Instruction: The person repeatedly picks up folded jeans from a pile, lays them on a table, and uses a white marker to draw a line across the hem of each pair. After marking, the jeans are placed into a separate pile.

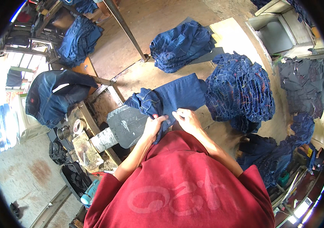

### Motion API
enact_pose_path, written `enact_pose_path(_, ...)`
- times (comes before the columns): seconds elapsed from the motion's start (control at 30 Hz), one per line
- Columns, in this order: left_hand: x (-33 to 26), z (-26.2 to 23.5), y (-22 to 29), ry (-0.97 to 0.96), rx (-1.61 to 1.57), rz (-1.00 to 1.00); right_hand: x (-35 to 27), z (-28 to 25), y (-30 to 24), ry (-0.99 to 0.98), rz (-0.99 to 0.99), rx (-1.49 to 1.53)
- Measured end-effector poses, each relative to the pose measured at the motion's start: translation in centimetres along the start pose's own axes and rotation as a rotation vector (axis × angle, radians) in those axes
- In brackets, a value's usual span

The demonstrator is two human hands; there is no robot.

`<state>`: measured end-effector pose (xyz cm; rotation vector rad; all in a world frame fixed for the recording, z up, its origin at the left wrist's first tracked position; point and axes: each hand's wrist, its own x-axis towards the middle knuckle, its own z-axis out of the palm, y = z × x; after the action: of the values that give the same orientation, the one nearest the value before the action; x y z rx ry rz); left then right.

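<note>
A pair of blue jeans (182, 91) lies in front of me, one smooth part stretched to the right and a bunched, stitched part to the left. My left hand (155, 127) is closed on its near edge, thumb on top, beside a small red spot. Close by on the right, my right hand (187, 121) pinches at the same near edge with thumb and forefinger. Whether a thread or another small bit is also between those fingers is too small to tell. Under the bunched part is a dark, worn board (125, 127).
To the right rises a tall pile of gathered denim (241, 89); another denim heap (182, 45) lies farther off. Dark jeans (57, 95) drape at left, near a tape roll (79, 126) and a metal cup (63, 133). A metal post (125, 30) stands beyond. Grey garments (304, 85) are stacked far right.
</note>
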<state>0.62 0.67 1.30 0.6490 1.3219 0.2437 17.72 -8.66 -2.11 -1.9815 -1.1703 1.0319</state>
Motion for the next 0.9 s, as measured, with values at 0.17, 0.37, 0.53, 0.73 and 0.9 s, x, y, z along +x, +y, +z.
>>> enact_pose_path(0.17,-0.5,-4.8,-2.3,-0.058,-0.036,-0.032,-0.3,-0.5,-0.8,0.012,-0.006,-0.058)
enact_pose_path(0.37,-0.2,-6.0,-3.4,-0.198,-0.174,0.036,0.3,-0.5,-2.6,-0.149,0.1,0.155)
enact_pose_path(0.53,-0.6,-6.2,-2.9,-0.252,-0.204,0.049,2.0,1.3,-3.1,-0.381,0.577,0.326)
enact_pose_path(0.73,-0.1,-6.4,-3.5,-0.215,-0.184,0.055,1.5,0.4,-0.9,-0.09,0.408,0.343)
enact_pose_path(0.9,-0.4,-7.7,-3.3,-0.216,-0.192,0.059,1.6,-1.0,2.9,0.209,0.293,0.365)
